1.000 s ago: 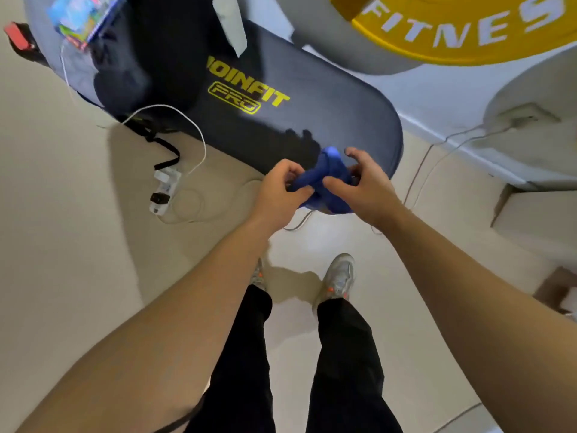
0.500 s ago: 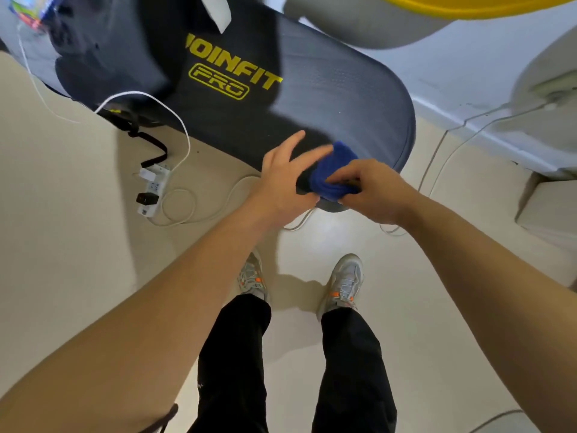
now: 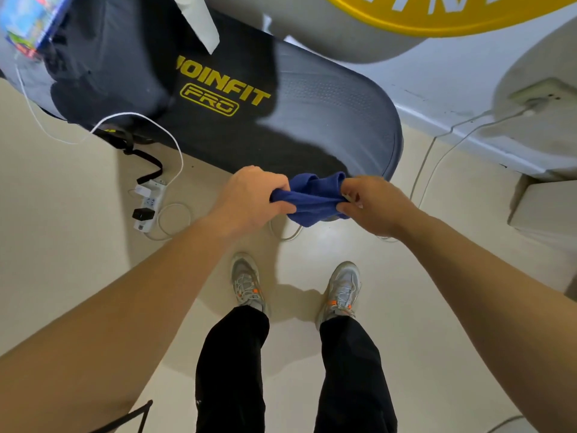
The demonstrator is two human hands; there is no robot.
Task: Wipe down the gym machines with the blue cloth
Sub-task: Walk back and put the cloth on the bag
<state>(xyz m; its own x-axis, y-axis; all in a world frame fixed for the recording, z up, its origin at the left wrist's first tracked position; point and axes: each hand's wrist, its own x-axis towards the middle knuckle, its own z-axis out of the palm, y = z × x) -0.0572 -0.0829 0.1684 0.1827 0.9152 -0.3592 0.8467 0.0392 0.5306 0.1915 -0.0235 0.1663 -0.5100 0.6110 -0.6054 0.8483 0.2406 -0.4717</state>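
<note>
Pale cream floor (image 3: 62,239) fills most of the view, with a dark padded gym bench (image 3: 327,114) lettered in yellow lying across the top; the left hand (image 3: 249,198) is curled closed, pinching one end of the blue cloth (image 3: 312,198) between thumb and fingers; the right hand (image 3: 371,204) pinches the other end the same way, fingers bent round the fabric; the cloth hangs bunched and stretched between the two hands, just in front of the bench's rounded near end, and whether it touches the pad cannot be told. Beside the bench on the left a white power strip (image 3: 150,204) lies on the floor with a white cable (image 3: 140,117) looping up from it; a yellow weight plate (image 3: 437,17) shows at the top edge; grey shoes (image 3: 248,282) and black trousers (image 3: 231,370) stand below the hands. Half a second ago the left hand's fingers were spread straight beside the cloth while the right alone held it balled at the bench's edge; now both grip it and it is pulled wider.
</note>
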